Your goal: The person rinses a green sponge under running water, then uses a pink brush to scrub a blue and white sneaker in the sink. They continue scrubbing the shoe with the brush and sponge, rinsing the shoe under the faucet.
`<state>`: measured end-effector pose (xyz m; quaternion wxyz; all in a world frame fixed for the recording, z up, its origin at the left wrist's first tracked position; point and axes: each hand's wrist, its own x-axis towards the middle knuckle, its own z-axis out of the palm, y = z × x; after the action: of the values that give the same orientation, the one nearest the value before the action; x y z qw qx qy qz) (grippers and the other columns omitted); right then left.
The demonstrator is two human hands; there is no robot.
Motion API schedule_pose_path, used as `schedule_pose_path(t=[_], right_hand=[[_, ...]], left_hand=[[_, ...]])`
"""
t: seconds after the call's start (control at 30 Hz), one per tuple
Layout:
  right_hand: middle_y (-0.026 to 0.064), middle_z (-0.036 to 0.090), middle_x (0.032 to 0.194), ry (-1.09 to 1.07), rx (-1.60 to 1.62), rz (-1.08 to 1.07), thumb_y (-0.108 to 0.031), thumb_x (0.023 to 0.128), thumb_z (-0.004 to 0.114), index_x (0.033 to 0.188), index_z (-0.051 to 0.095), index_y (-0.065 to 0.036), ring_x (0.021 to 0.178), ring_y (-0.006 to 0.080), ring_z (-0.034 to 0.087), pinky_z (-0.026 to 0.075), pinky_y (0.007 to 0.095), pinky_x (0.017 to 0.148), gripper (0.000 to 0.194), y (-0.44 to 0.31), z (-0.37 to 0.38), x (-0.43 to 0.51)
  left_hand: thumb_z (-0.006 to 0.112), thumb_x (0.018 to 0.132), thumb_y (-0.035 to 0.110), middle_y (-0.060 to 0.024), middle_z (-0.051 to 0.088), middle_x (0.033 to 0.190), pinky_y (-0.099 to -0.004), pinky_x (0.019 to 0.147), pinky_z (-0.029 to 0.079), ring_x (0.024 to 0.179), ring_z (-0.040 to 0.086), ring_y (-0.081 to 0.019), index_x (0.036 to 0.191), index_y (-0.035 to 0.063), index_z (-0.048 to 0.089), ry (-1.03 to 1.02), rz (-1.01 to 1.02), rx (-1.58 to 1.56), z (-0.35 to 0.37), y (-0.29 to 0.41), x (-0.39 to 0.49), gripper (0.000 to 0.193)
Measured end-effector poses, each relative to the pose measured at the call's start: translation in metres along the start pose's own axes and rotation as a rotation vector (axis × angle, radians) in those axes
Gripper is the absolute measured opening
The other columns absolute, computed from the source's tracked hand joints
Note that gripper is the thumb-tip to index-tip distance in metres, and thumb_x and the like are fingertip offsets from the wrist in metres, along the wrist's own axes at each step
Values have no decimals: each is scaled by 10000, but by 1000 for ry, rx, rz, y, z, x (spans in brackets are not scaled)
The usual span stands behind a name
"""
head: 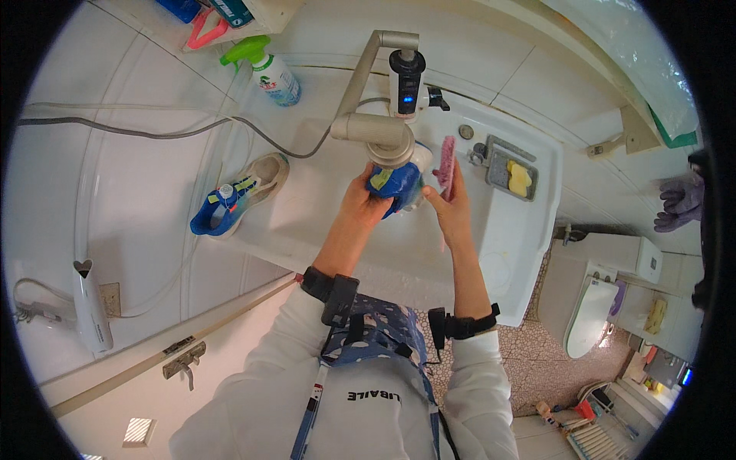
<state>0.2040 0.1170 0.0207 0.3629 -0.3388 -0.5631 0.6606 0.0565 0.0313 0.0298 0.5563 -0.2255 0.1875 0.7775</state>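
My left hand [365, 201] grips a blue and white shoe [402, 183] over the white sink [310, 218]. The faucet [376, 133] juts out above this shoe and hides part of it. In my right hand [451, 210] is a pink-bristled scrub brush [447, 161], held upright just right of the shoe. Its bristles and the shoe appear apart. A second shoe [244, 192], blue and beige with yellow-green tabs, lies at the sink's left side.
A spray bottle [276, 77] with a green trigger stands at the back left. A grey hose [282, 150] curves past it towards the faucet. At right, a grey soap dish [499, 175] holds a yellow soap bar or sponge [519, 178]. The toilet [589, 316] stands beyond.
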Motion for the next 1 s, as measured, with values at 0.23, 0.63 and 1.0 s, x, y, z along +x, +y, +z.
schedule_pose_path(t=[0.23, 0.63, 1.0], right_hand=[[167, 508, 1304, -75, 59, -15, -55, 760, 764, 1471, 203, 9, 1145, 216, 542, 456, 317, 949, 908, 13, 5, -3], [150, 584, 1132, 141, -452, -223, -160, 937, 571, 1491, 233, -54, 988, 255, 592, 474, 321, 869, 658, -7, 49, -13], [100, 540, 882, 115, -969, -168, -297, 930, 554, 1397, 450, -287, 705, 296, 606, 520, 416, 638, 479, -13, 30, -25]], left_hand=[[456, 983, 374, -121, 573, 1237, -376, 1007, 463, 1128, 576, -217, 1259, 7, 472, -338, -251, -85, 10, 11, -3, 460], [539, 950, 299, -51, 602, 1188, -340, 946, 465, 1052, 588, -182, 1229, 84, 533, -50, 135, 394, 11, -3, -17, 351], [480, 987, 264, -104, 628, 1108, -336, 865, 542, 1000, 632, -217, 1151, 18, 534, 69, 53, -29, -1, 3, -14, 301]])
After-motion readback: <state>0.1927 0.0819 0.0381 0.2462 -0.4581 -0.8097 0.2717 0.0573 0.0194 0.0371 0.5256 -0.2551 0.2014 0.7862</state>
